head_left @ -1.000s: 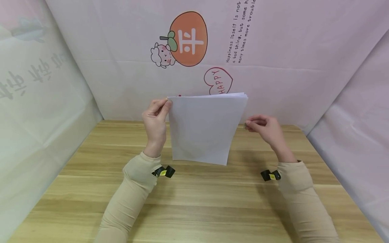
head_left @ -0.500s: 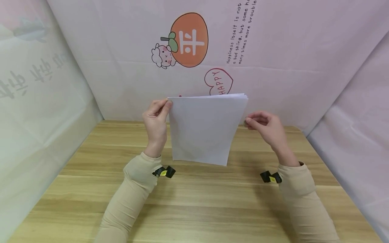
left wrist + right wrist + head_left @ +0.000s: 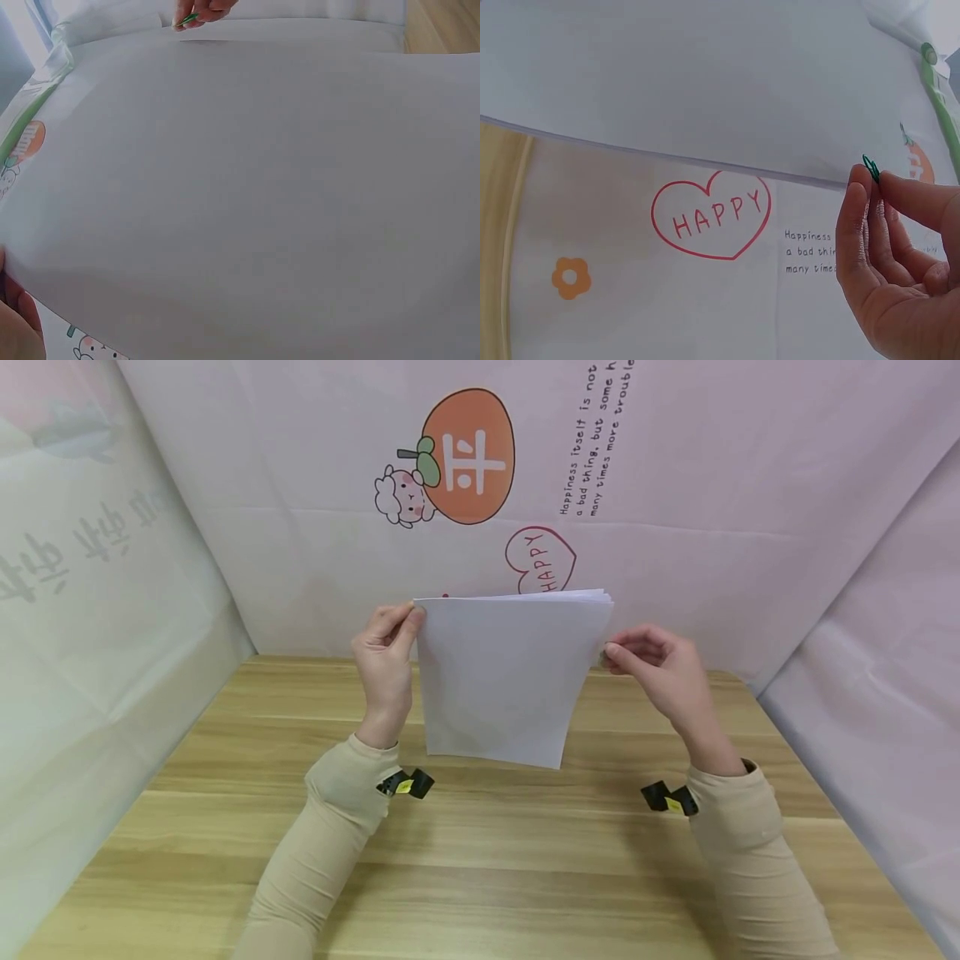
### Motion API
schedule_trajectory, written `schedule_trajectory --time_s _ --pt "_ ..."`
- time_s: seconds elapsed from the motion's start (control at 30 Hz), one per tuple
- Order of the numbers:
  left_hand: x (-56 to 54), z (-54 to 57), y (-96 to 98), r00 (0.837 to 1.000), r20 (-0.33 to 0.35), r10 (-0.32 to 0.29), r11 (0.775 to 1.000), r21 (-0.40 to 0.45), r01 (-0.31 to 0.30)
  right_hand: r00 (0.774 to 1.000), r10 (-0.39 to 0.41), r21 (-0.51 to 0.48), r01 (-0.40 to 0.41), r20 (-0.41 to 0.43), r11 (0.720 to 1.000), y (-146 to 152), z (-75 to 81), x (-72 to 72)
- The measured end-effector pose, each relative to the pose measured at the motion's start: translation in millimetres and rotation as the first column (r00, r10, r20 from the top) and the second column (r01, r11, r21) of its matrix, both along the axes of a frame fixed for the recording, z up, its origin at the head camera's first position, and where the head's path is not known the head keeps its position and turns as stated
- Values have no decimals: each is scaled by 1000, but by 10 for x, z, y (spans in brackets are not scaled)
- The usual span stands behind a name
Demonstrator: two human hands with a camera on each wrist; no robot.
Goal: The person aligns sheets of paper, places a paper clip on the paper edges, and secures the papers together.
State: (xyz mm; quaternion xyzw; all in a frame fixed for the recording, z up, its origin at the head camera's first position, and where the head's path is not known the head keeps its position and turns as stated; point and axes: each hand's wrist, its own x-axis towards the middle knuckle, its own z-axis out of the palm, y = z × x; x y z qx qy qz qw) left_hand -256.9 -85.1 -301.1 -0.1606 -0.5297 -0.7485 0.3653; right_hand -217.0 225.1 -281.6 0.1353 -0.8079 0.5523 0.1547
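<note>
Head view: left hand (image 3: pixel 384 652) pinches paper stack (image 3: pixel 502 685) at upper left corner, over table (image 3: pixel 525 868); right hand (image 3: pixel 666 672) pinches green clip (image 3: pixel 871 166) near right edge; stack likely light, floppy, slippery, best held by edges.

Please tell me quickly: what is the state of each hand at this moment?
Left hand: closed, pinching the white paper sheets near their top left corner.
Right hand: closed, pinching a small green clip.

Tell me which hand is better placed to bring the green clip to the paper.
Probably the right hand: it pinches the clip beside the paper, while the left hand holds the paper's corner.
</note>
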Motion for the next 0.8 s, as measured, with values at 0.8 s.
schedule_trajectory --time_s 0.8 --pt "21 2 31 1000 30 4 1000 -5 -4 995 34 -46 -38 -90 998 -399 134 -80"
